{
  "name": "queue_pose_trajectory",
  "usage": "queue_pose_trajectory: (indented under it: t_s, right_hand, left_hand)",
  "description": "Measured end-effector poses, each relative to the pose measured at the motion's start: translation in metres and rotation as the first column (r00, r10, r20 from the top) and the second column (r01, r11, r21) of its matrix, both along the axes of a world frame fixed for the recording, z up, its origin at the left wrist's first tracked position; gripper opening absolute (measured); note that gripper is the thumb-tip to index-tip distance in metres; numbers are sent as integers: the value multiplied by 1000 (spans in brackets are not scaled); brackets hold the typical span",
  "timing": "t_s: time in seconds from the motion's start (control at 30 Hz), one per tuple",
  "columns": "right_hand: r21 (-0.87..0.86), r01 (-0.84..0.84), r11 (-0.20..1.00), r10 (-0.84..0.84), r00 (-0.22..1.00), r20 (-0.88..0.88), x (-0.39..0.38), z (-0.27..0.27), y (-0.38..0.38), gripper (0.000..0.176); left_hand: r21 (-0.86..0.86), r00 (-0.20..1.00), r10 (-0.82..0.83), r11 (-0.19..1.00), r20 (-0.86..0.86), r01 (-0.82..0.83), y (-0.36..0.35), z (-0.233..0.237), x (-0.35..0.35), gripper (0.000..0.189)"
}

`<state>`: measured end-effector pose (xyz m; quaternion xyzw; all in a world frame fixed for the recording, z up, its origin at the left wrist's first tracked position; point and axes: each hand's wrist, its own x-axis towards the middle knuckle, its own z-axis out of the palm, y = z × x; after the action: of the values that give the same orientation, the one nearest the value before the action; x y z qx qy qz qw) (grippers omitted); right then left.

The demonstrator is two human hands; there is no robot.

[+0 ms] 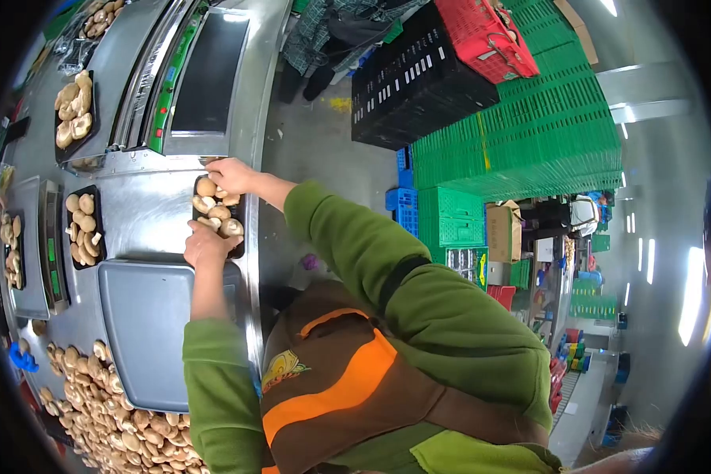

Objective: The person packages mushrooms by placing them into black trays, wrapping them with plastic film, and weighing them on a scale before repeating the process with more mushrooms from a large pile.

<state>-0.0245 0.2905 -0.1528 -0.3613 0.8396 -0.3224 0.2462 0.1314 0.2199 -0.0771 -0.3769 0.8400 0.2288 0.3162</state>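
A black tray of mushrooms (218, 207) lies on the metal work surface (146, 209), close to its edge. My right hand (233, 175) grips the tray's upper end in the view, with its thumb beside the mushrooms. At the lower end my left hand (205, 243) has its fingers and thumb around the tray and against the mushrooms. Part of the tray rim is hidden under both hands. Brown caps and pale stems show between them.
A grey tray (146, 336) lies beside my left forearm, near a heap of loose mushrooms (118, 411). Further filled trays (84, 227) (73, 110) stand to the left. A machine (209, 71) is above. Crates (521, 134) and a person (316, 39) stand beyond the surface's edge.
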Motion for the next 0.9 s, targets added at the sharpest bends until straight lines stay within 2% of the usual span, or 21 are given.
queue_pose_trajectory:
  t_s: [0.03,0.1,0.13,0.27,0.33,0.37,0.43,0.47,0.5,0.57,0.6,0.67,0.7,0.8,0.83,0.9]
  right_hand:
    - [-84,22,996,-26,999,-43,2,-1,-2,27]
    - [-113,52,992,-60,995,-74,2,-2,-7,24]
    - [-136,90,987,-104,989,-101,2,-3,-10,24]
    - [-166,43,985,-87,960,-266,-23,-15,-4,31]
    - [0,93,996,-90,965,-247,-42,-9,-5,34]
    - [138,131,982,-101,974,-205,-46,-2,-6,34]
    - [126,63,990,-29,966,-258,-46,1,-7,33]
    - [106,25,994,9,953,-303,-44,2,-7,33]
    - [179,100,979,-44,955,-293,-26,29,-11,32]
    - [120,84,989,-50,964,-263,-8,45,-24,26]
    - [86,57,995,-36,972,-231,-2,47,-34,24]
    - [-112,-146,983,113,959,-261,2,34,-58,22]
    - [-288,-147,946,71,964,-258,5,24,-74,19]
    - [-384,-53,922,-20,983,-183,14,25,-123,19]
    - [-387,-78,919,6,983,-183,10,21,-134,19]
    - [-486,-46,873,-48,983,-179,-1,14,-158,19]
  left_hand:
    - [-8,999,-39,999,29,39,-1,1,0,129]
    - [-7,994,-84,996,72,85,-5,0,1,129]
    - [4,995,-78,997,56,78,-7,0,3,127]
    - [-6,999,-41,999,18,41,-6,-4,10,127]
    - [16,999,-39,999,-30,39,-7,-15,13,128]
    - [24,999,-13,1000,-36,14,-4,-19,14,128]
    - [-96,999,-41,995,-17,39,-1,-15,13,128]
    - [-58,999,-13,998,-47,10,-1,-10,14,125]
    - [-80,994,-7,997,-106,-1,1,-11,17,123]
    - [-125,976,-7,992,-220,-21,7,-14,25,114]
    - [-190,944,-12,980,-331,-55,14,-27,28,106]
    - [-187,852,-17,978,-523,-96,22,-29,34,97]
    - [-125,790,-19,990,-613,-73,24,-12,39,93]
    - [34,560,35,999,-828,-12,21,38,63,82]
    - [88,492,85,996,-866,-17,19,48,72,79]
    - [202,432,230,973,-872,-109,13,71,99,72]
